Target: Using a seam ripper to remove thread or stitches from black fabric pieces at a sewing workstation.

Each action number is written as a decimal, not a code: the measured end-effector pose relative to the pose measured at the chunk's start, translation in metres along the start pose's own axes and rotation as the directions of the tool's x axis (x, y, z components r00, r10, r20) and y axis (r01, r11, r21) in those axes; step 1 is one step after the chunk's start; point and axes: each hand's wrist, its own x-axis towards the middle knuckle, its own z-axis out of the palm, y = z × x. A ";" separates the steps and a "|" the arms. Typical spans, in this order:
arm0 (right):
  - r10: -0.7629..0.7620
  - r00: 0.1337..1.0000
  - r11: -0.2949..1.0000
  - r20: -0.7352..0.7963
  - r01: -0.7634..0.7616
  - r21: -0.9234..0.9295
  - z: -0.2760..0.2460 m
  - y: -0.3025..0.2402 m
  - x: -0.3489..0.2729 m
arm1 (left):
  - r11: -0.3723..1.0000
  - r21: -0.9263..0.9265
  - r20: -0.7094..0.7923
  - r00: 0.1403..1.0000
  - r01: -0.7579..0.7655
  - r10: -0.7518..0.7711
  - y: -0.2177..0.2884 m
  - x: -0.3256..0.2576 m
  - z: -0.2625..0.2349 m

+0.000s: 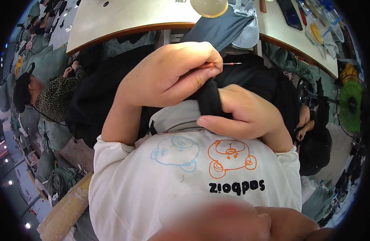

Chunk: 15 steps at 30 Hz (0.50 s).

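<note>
My left hand (175,72) is closed in front of my chest, its thumb and forefinger pinching a seam ripper (228,63). Its thin metal shaft with a red ball near the tip sticks out to the right; the handle is mostly hidden in the fist. Just below and to the right, my right hand (249,114) grips a band of black cloth (210,98), with the fingers behind it and the thumb stretched out under it. The upper end of the cloth meets my left thumb. More black cloth (253,74) lies across my lap.
Ahead stands a pale table (132,16) with grey cloth (217,30) hanging over its edge. A phone (290,14) and a plastic tray (319,30) lie at right. A green fan (351,106) stands far right. Another person (52,96) sits at left. A taped roll (66,209) lies lower left.
</note>
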 end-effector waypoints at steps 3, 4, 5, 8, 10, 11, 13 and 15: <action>-0.012 0.969 1.000 -0.248 0.011 -0.007 -0.005 -0.022 -0.018 | 0.995 -0.068 -0.108 0.992 -0.072 0.065 0.008 -0.002 0.011; -0.008 0.925 1.000 -0.379 0.007 -0.003 -0.002 -0.028 -0.024 | 0.980 -0.186 -0.176 0.984 -0.066 0.033 0.012 -0.007 0.019; -0.005 0.865 1.000 -0.501 0.005 0.000 0.000 -0.031 -0.027 | 0.951 -0.302 -0.239 0.971 -0.066 -0.008 0.015 -0.010 0.024; 0.074 0.771 0.976 -0.632 0.075 0.205 0.004 -0.024 -0.028 | 0.930 -0.356 -0.282 0.959 -0.097 -0.008 0.017 -0.015 0.033; 0.009 0.786 0.984 -0.618 0.102 0.144 0.005 -0.005 -0.019 | 0.933 -0.360 -0.302 0.947 -0.006 -0.110 0.017 -0.018 0.034; 0.047 0.809 0.983 -0.585 0.068 0.173 0.006 -0.004 -0.015 | 0.859 -0.500 -0.293 0.914 0.105 -0.282 0.014 -0.026 0.035; 0.340 0.811 0.845 -0.476 -0.042 0.533 0.011 0.007 -0.015 | 0.896 -0.432 -0.463 0.826 0.106 -0.321 0.005 -0.018 0.046; 0.396 0.798 0.752 -0.455 0.002 0.660 0.016 0.017 -0.012 | 0.972 -0.184 -0.552 0.803 0.144 -0.224 -0.004 -0.024 0.042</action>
